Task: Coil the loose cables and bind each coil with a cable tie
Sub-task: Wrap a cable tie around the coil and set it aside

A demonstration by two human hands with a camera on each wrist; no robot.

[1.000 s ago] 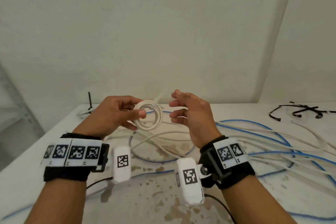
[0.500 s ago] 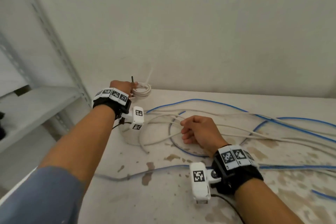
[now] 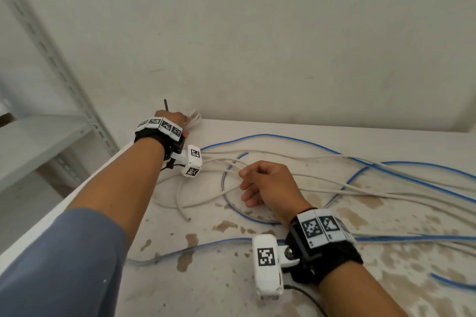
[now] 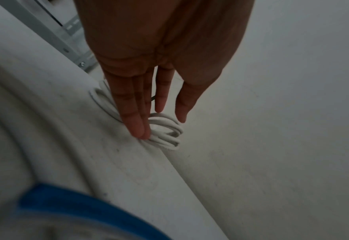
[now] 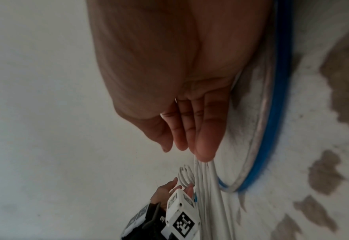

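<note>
A second before, we had the small white coil [image 4: 165, 131] held up in front of us between both hands. By this moment our left hand [image 4: 148, 78] had carried it out to the far left corner of the surface [image 3: 231, 278], against the wall, and set it down there. Its grip had opened: the fingers [image 4: 137, 123] were straight and spread, the tips just touching the coil's near edge, nothing curled round it. A thin dark strip [image 3: 166, 105] stood up beside that hand; we took it for a cable tie, though we could not tell whether it bound this coil or another lying next to it.

Our right hand [image 3: 270, 185] had dropped from the coil to the middle of the surface, where it rested on the loose white cables [image 3: 322, 180] with its fingers loosely bent. In the right wrist view a fingertip [image 5: 205, 151] touched the white strands, but the pictures did not show a closed hold on any of them, so we read that grip as relaxed and carrying nothing.

We judged one coil to be finished and parked. The blue cables [image 3: 283, 140] and the remaining white ones sprawled uncoiled across the surface, so most of the job remained. The right hand looked placed to pick out the next white cable.
</note>
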